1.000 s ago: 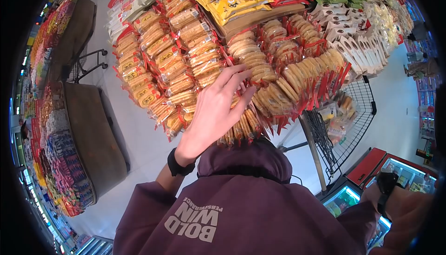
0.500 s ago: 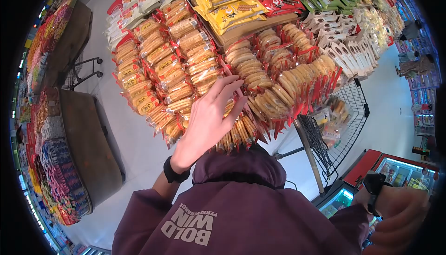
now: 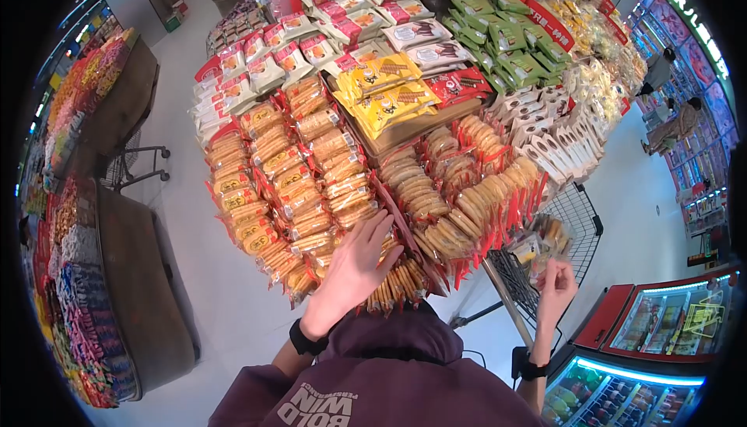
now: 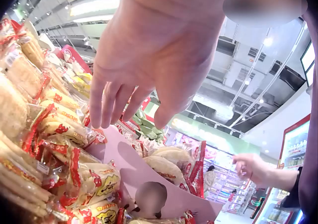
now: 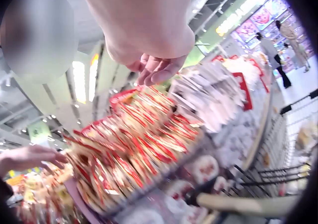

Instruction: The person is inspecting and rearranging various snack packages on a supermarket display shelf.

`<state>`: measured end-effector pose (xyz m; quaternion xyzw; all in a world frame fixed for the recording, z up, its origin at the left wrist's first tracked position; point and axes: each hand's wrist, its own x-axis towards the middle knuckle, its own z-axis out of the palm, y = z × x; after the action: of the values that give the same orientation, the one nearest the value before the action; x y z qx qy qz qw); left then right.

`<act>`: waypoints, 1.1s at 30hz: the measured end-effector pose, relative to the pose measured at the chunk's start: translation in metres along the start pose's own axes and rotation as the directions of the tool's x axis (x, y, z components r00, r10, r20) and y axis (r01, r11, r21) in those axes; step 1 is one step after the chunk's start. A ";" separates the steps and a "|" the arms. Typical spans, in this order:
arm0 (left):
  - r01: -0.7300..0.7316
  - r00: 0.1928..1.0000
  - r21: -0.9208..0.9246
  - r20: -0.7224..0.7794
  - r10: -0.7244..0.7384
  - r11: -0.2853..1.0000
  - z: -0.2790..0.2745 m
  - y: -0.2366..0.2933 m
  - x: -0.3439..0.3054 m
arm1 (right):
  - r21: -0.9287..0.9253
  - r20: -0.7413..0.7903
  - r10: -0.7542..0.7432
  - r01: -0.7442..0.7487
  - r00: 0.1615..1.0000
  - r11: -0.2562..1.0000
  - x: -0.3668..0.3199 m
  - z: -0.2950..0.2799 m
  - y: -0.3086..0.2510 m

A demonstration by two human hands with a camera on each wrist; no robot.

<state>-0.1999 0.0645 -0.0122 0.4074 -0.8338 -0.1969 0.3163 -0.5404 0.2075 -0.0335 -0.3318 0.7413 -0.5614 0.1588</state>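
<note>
In the head view my left hand [image 3: 354, 267] reaches over the display's near edge, fingers extended, beside a pink divider [image 3: 398, 217]. Below and left of it stand rows of clear-wrapped crackers [image 3: 292, 186] with red edges. Across the divider are packs of round flat biscuits [image 3: 498, 205]. The left wrist view shows fingertips close over the cracker packs [image 4: 99, 182], right at the divider's top, with nothing gripped. My right hand [image 3: 556, 291] is raised beside the shopping cart [image 3: 587, 209], its fingers loosely curled and holding nothing; in the right wrist view it hangs above the biscuit packs [image 5: 144, 144].
Yellow snack packs [image 3: 389, 92], green packs [image 3: 506, 45] and white packs [image 3: 564, 147] fill the display farther back. Bagged goods lie in the cart. Another snack stand [image 3: 144, 271] is at left, lit fridges [image 3: 669, 318] at right. People [image 3: 673, 127] stand in the far right background.
My right hand has moved from the lower right up beside the cart. The left hand stays over the crackers near the divider. The head view has shifted, showing more of the display's far side.
</note>
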 end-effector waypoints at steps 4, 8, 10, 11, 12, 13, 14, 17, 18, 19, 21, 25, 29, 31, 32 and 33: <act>-0.044 0.999 -0.006 0.026 0.044 0.999 0.001 0.001 -0.005 | -0.450 0.027 -0.102 0.103 0.994 0.887 -0.026 -0.008 0.091; -0.065 0.995 -0.022 0.075 0.066 0.998 0.006 -0.004 -0.007 | -0.563 0.071 -0.106 0.127 0.992 0.817 -0.058 -0.006 0.148; -0.046 0.994 -0.008 0.103 0.047 0.999 0.011 -0.005 -0.007 | -0.609 0.063 -0.063 0.088 0.996 0.789 -0.065 -0.004 0.161; -0.036 0.992 -0.005 0.122 0.036 0.999 0.013 -0.005 -0.006 | -0.643 0.075 -0.083 0.112 0.994 0.758 -0.065 -0.002 0.168; -0.030 0.991 -0.002 0.130 0.030 1.000 0.015 -0.006 -0.006 | -0.678 0.087 -0.098 0.131 0.991 0.723 -0.065 0.000 0.174; -0.024 0.989 0.000 0.143 0.024 1.000 0.017 -0.007 -0.007 | -0.714 0.098 -0.107 0.145 0.989 0.685 -0.066 0.001 0.180; -0.019 0.987 -0.001 0.158 0.019 1.000 0.018 -0.008 -0.006 | -0.748 0.085 -0.086 0.121 0.993 0.652 -0.066 0.001 0.187; -0.012 0.982 0.016 0.187 0.009 1.000 0.019 -0.008 -0.005 | -0.827 0.030 -0.157 0.113 0.987 0.551 -0.067 0.010 0.185; -0.010 0.983 0.025 0.184 0.005 1.000 0.018 -0.007 -0.005 | -0.837 0.003 -0.168 0.094 0.986 0.539 -0.068 0.011 0.186; 0.013 0.982 0.008 0.186 -0.014 1.000 0.016 -0.005 -0.003 | -0.845 -0.020 -0.179 0.079 0.984 0.530 -0.067 0.013 0.188; 0.014 0.986 -0.018 0.167 -0.011 1.000 0.012 -0.003 -0.003 | -0.851 -0.046 -0.185 0.059 0.982 0.522 -0.066 0.017 0.189; -0.012 0.991 -0.015 0.131 0.014 1.000 0.011 -0.001 0.000 | -0.848 -0.067 -0.176 0.037 0.982 0.529 -0.066 0.017 0.190; -0.011 0.999 -0.066 0.045 0.014 0.998 0.011 0.002 0.003 | -0.861 -0.075 -0.186 0.031 0.980 0.508 -0.066 0.018 0.193; -0.015 1.000 -0.096 -0.016 0.014 0.995 0.008 0.007 0.003 | -0.870 -0.060 -0.198 0.045 0.978 0.490 -0.067 0.016 0.199; -0.011 0.999 -0.139 -0.033 0.006 0.990 0.007 0.009 0.002 | -0.872 -0.047 -0.206 0.061 0.977 0.486 -0.066 0.015 0.200; -0.009 0.999 -0.183 -0.048 0.000 0.983 0.006 0.012 0.001 | -0.856 -0.016 -0.244 0.112 0.970 0.504 -0.067 0.014 0.199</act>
<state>-0.2106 0.0712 -0.0093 0.3794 -0.8052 -0.2622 0.3728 -0.5454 0.2714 -0.2340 -0.4028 0.8909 -0.1629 -0.1322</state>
